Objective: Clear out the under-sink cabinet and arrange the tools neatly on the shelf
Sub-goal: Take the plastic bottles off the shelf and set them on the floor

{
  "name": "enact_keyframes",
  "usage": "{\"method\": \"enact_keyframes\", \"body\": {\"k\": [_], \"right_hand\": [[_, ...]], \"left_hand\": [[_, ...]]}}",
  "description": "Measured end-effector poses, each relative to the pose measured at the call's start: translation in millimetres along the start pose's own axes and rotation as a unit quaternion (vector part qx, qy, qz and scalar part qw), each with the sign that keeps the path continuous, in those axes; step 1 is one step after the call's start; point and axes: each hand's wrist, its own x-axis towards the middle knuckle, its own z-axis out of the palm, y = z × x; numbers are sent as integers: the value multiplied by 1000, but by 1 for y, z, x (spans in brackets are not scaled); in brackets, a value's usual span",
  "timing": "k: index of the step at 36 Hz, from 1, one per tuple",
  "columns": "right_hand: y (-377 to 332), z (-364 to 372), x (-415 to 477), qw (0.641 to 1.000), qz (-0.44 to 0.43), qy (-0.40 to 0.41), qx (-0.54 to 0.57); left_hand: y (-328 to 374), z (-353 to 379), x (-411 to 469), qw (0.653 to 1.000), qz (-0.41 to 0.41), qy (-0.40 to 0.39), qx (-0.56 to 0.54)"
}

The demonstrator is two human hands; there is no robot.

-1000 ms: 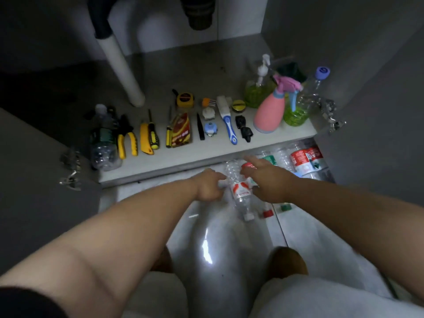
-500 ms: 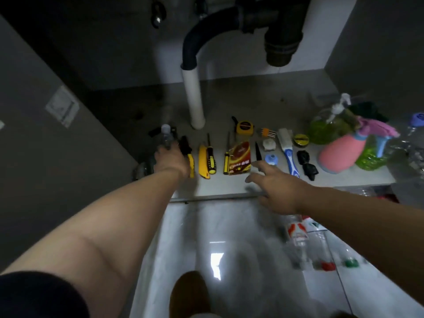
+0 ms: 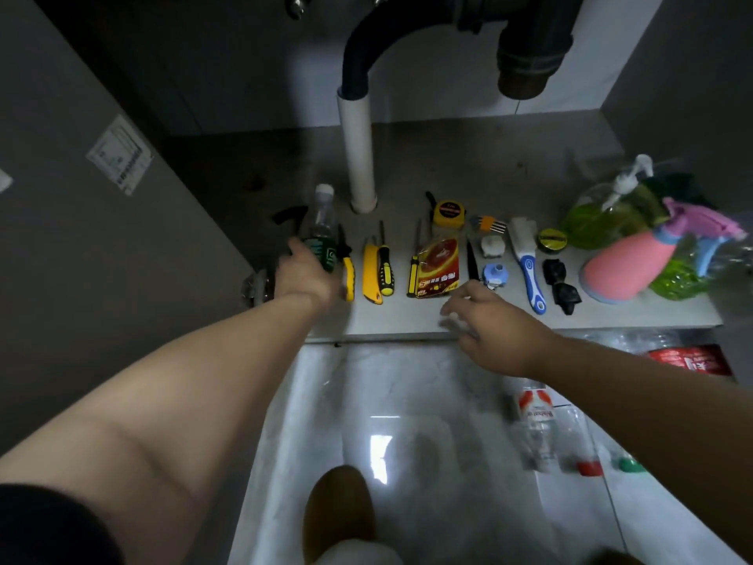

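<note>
Head view, left hand (image 3: 309, 273) gripping clear bottle (image 3: 322, 222), its base hidden, right hand (image 3: 491, 322) blurred, fingers spread

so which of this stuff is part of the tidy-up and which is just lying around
Job: left hand, gripping the green-label bottle; utility knife; screwdriver; tape measure; pink sprayer.
Lying about: white pipe; door sticker; floor bottles.

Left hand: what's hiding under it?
The left hand grips a green-labelled clear bottle, whose lower part it covers. Yellow-handled pliers poke out beside it, partly covered by the hand.
</note>
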Motion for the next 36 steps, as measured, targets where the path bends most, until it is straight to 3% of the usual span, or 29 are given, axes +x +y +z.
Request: {"method": "enact_keyframes", "body": {"k": [4,8,11,14,21,23,27,30,33,36], "right_hand": [[-13,-27,-3,998,-15,43,-41],[-24,-57,-14,991,20,96,-85],[-27,-66,-28,994,28,84,-70],[-26,-66,-45,997,49,6,-55],[-18,-48,-83,995,94,-21,-35],[-14,-37,-91,993,109,-38,-26],[-8,0,-102,980,189,-69,5],[-6,32,-102,957,265,-104,60],[-5,63,-101,935,320,-110,103],[-6,87,-96,912,368,-104,149]], "left_hand": [[23,-25,-13,990,110,-67,-54],[46,-51,-36,950,156,-259,-77],[58,-62,-58,908,140,-391,-63],[69,-63,-78,865,111,-486,-55],[75,-48,-111,777,59,-625,-48],[78,-42,-113,776,84,-625,-24],[85,-27,-111,837,164,-521,36],[90,-14,-106,860,223,-449,95],[92,0,-100,868,295,-369,156],[92,12,-99,854,339,-349,186]]}}
